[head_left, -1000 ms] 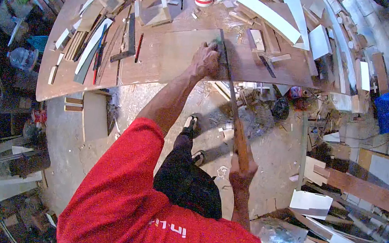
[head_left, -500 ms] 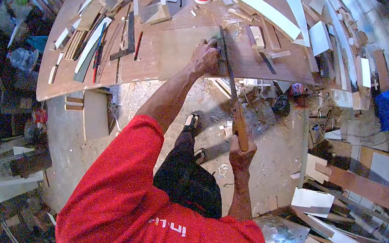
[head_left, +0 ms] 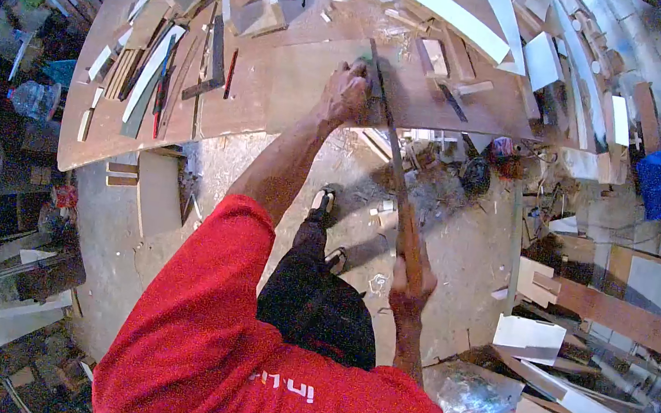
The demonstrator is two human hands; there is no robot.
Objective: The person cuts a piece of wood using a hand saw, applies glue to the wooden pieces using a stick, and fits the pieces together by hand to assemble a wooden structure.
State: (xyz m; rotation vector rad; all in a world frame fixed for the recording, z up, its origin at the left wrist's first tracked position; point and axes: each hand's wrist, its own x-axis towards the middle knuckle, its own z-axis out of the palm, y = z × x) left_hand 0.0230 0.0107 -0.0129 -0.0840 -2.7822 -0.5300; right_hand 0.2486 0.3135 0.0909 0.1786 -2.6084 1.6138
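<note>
Head: saw handle [head_left: 409,248] within right fingers [head_left: 428,280]

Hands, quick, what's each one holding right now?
Left hand: curled on the thin board beside the handsaw; can't tell whether it grips anything.
Right hand: closed around the handsaw's wooden handle.
</note>
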